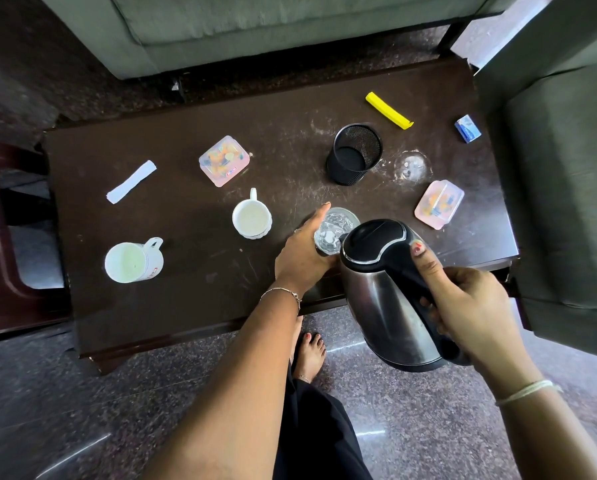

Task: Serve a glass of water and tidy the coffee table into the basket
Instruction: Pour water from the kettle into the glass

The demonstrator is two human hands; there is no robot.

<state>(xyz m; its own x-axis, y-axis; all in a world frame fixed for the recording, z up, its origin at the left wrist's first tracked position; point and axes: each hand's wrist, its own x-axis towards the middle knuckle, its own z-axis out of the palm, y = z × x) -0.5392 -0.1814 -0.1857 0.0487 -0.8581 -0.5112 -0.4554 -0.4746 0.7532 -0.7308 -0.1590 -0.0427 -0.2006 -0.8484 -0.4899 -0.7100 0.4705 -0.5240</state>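
Presently, item one: glass (335,233), near the table's (193,306) six o'clock edge, wrapped and steadied by the left hand (302,252). Item two: steel kettle (390,292), tilted, spout over the glass rim, its handle enclosed by the right hand (470,306), thumb on the lid. Advice: tip slowly, keep the spout close, stop short of the brim.

Surface: dark, scuffed wood with white rings. At nine o'clock, two white mugs (252,216) and a paper strip (130,181); at twelve, a mesh pen cup (354,154); two pink boxes (439,202), yellow clip (388,110), blue packet (467,129). Sofas surround; speckled stone floor.
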